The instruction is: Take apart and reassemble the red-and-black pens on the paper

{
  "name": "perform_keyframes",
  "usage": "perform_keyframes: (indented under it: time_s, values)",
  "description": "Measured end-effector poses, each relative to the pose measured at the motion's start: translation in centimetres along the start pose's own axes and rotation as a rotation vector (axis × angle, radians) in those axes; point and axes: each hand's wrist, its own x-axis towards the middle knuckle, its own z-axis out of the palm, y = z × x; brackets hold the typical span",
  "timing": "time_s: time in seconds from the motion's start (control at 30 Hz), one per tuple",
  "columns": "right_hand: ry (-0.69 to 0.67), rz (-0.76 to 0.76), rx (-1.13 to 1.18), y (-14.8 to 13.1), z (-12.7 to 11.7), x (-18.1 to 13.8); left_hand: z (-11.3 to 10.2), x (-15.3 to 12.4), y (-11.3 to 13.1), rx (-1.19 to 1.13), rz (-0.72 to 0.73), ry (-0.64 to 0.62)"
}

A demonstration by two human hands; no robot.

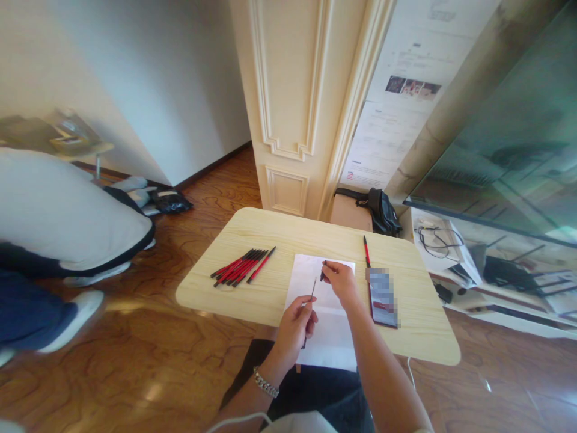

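Note:
Over a white sheet of paper (324,337), my left hand (297,322) is closed around a slim pen refill (313,287) that points upward. A dark end shows below that hand; whether it belongs to the same piece is hidden by the fingers. To its upper right, my right hand (341,281) pinches a small black pen part (323,275), perhaps a cap or tip. The two pieces are slightly apart. Left of the paper lies a loose pile of several red and black pens (241,267). One more such pen (366,251) lies to the right.
A phone (383,304) lies right of the paper on the pale wooden table (207,294). Beyond the table are a black bag (383,211) and a white shelf with cables (437,240). At left, a person (67,210) bends down on the wooden floor.

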Motion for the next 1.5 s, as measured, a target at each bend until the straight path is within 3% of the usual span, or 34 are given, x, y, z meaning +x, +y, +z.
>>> perform_keyframes:
  time_s: [0.13, 0.33, 0.47, 0.6, 0.7, 0.87, 1.0, 1.27, 1.5]
  values:
    - [0.047, -0.059, -0.454, 0.4, 2.6, -0.4, -0.7, 0.1, 0.2, -0.031, 0.024, 0.046]
    - [0.083, -0.135, -0.775, 0.9, 4.8, -0.4, -1.1, 0.1, 0.6, -0.059, 0.008, 0.074]
    - [0.089, -0.167, -0.745, 1.0, 4.6, -0.5, -1.1, 0.2, 0.7, -0.077, 0.014, 0.063]
    - [0.079, -0.165, -0.495, 0.5, 3.3, -1.6, -0.9, 0.4, 0.6, -0.066, 0.012, 0.057]
    - [-0.013, -0.119, -0.287, 0.2, 2.4, -3.0, -0.5, 0.5, 0.4, -0.056, 0.007, 0.039]
    - [-0.050, -0.103, -0.175, -0.2, 1.5, -3.8, 0.3, 0.5, -0.3, -0.024, 0.015, 0.006]
    - [0.028, -0.043, -0.278, -0.7, 0.7, -2.2, 0.4, 0.2, -0.6, 0.006, -0.005, 0.016]
    - [-0.014, -0.032, -0.873, 0.2, 1.9, -0.5, -0.5, 0.2, -0.5, 0.007, 0.012, 0.031]
    - [-0.012, -0.035, -0.908, 0.0, 2.0, -0.4, -0.4, 0.3, -0.3, -0.002, 0.000, 0.035]
